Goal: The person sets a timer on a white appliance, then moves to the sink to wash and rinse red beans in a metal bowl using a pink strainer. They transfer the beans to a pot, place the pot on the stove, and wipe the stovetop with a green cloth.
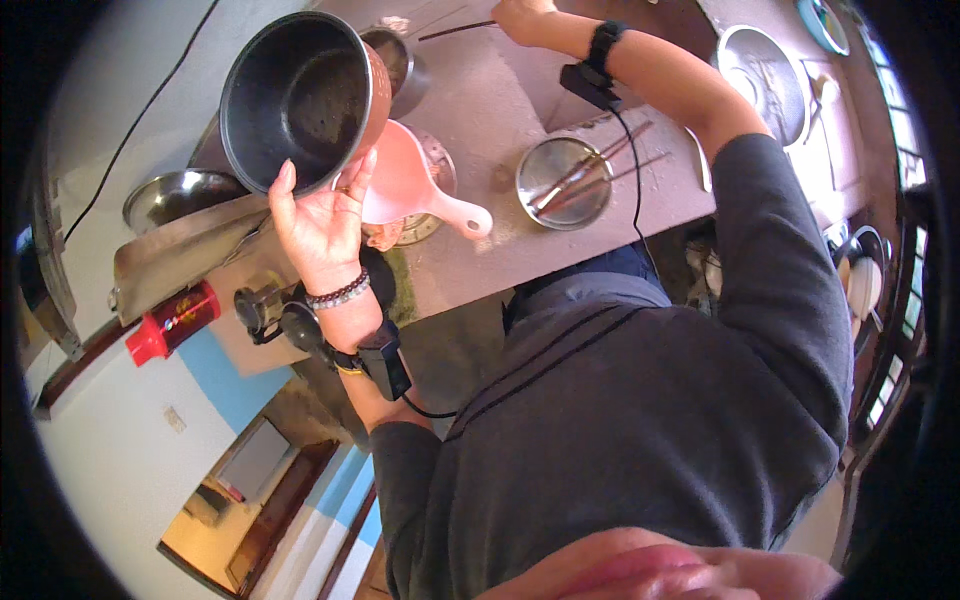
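Note:
My left hand [324, 225] holds up a deep pot [307, 105] with a dark interior and a copper-coloured outside, gripping it at the lower rim. The pot is tilted so that its inside faces me, and some marks show on its bottom. Just beyond my fingers is a pink plastic dipper [405, 169]; whether they touch it is unclear. At the top edge of the view, my right hand [523, 19] is closed around the end of a thin dark stick [457, 30]. Part of that hand is cut off.
A metal pan [559, 202] holding chopsticks [585, 180] stands near the counter's front edge. Behind the raised pot is a metal pot [409, 79]. A steel bowl [180, 199] and a red bottle [176, 322] are at left, a large metal basin [765, 82] at right.

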`<move>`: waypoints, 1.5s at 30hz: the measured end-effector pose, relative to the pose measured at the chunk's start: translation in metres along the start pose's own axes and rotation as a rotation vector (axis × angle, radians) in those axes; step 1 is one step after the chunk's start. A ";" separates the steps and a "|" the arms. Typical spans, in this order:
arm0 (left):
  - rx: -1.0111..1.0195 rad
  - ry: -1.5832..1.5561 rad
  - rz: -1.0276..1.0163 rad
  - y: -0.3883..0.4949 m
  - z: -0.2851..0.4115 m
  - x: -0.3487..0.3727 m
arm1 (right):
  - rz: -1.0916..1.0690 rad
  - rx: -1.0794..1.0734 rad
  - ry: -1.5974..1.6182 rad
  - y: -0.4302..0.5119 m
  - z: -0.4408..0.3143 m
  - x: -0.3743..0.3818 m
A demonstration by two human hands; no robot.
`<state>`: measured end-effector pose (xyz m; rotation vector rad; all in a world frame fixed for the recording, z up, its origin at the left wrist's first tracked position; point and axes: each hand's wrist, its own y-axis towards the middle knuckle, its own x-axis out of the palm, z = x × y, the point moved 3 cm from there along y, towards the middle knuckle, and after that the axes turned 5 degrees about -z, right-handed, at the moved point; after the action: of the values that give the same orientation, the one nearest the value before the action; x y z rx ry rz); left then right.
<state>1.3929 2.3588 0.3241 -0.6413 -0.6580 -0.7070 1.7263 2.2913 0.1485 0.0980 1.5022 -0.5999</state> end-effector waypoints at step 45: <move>-0.317 0.225 -0.171 -0.017 -0.131 0.063 | 0.781 -0.056 1.210 -0.325 0.037 -0.107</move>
<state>1.4589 2.2318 0.2930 -0.7878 -0.3968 -1.0393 1.6252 2.0324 0.3510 1.1045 2.3986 0.2369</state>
